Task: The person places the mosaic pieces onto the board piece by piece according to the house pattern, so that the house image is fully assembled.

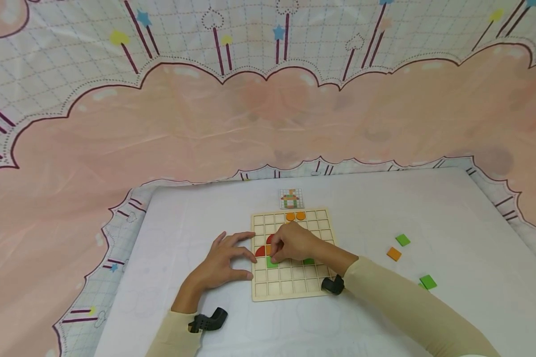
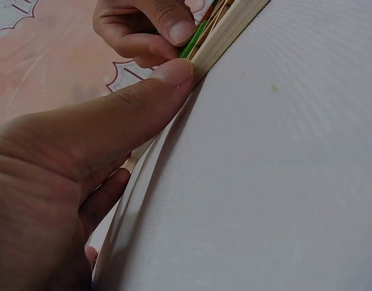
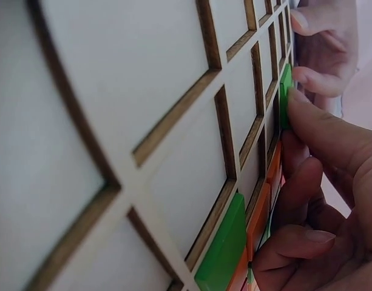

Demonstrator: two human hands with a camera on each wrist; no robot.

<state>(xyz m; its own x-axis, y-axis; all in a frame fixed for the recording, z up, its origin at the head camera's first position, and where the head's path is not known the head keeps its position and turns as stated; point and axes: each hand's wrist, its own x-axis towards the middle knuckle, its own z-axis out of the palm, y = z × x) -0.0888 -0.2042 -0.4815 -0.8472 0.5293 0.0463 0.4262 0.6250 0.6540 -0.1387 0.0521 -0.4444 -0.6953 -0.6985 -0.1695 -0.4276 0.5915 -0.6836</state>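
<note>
A wooden grid board (image 1: 290,288) lies on the white table. My right hand (image 1: 295,242) reaches over it, thumb and forefinger pinching a green square tile (image 1: 272,265) at a cell near the left side. Just above that tile are an orange square tile (image 1: 268,250) and red curved-edge tiles (image 1: 260,252), partly covered by my hand. Another green tile (image 1: 309,261) shows right of my hand. Two orange round tiles (image 1: 290,216) sit in the top row. My left hand (image 1: 223,260), fingers spread, touches the board's left edge; its thumb (image 2: 167,76) rests against the wooden side.
A small pattern card (image 1: 292,198) lies just beyond the board. Loose green tiles (image 1: 403,240) and an orange square (image 1: 394,254) are scattered on the table (image 1: 196,208) to the right. A patterned pink and white cloth (image 1: 268,119) hangs behind.
</note>
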